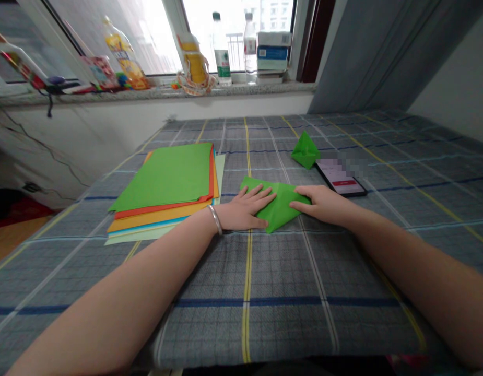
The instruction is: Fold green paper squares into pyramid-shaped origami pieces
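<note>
A folded sheet of green paper [279,205] lies on the checked cloth in front of me, with crease lines across its surface. My left hand [247,208], a silver bangle at its wrist, rests flat on the paper's left part with fingers spread. At the right corner, my right hand [319,202] grips the paper's edge between thumb and fingers. Beyond it stands a small folded green paper piece [305,151] with an opened, pointed shape.
A stack of coloured paper [166,177], green on top, lies to the left. A phone [340,177] with its screen lit is at the right, touching or close to the small folded piece. Bottles [222,57] and boxes [273,55] line the windowsill behind the checked tablecloth [210,313].
</note>
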`<state>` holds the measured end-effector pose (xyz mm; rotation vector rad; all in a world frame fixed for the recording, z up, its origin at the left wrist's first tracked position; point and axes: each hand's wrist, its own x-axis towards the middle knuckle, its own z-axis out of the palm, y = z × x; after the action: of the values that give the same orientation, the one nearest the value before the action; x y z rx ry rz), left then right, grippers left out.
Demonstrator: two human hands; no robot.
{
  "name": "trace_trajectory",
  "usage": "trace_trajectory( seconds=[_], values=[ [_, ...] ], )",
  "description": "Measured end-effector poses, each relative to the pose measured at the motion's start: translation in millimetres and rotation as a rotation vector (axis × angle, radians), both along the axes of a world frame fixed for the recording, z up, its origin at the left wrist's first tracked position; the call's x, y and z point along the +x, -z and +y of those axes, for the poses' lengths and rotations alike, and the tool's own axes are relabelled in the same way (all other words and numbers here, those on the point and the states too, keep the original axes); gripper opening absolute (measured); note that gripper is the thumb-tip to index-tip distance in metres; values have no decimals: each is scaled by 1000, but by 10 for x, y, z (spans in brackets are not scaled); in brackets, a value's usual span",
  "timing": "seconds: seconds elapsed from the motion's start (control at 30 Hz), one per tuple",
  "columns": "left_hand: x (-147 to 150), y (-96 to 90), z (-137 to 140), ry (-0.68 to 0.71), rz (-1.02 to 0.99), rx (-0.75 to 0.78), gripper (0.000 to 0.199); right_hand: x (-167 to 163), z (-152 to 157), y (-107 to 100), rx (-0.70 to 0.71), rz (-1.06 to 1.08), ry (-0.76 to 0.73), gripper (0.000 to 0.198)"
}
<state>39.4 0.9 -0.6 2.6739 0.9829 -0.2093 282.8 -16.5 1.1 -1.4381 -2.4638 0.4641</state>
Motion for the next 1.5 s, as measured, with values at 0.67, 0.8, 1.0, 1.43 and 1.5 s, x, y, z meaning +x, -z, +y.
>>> trace_trajectory(
  seconds=[0.67, 0.8, 1.0, 1.43, 1.5],
  values=[
    [56, 35, -78, -39, 50, 89, 87, -101, -2, 56, 75, -195, 79, 30],
    [63, 24, -68, -47, 85, 69, 90, -119, 3, 76, 88, -205, 92, 27],
    [79, -5, -91, -52, 116, 72, 90, -138, 5, 101, 117, -221, 107, 26],
    [80, -5, -144, -65, 116, 118, 88, -110, -28, 144, 148, -120, 139, 34],
    [76, 3, -146, -53, 105, 129, 88, -106, -27, 148, 182, -108, 63, 33]
  ],
)
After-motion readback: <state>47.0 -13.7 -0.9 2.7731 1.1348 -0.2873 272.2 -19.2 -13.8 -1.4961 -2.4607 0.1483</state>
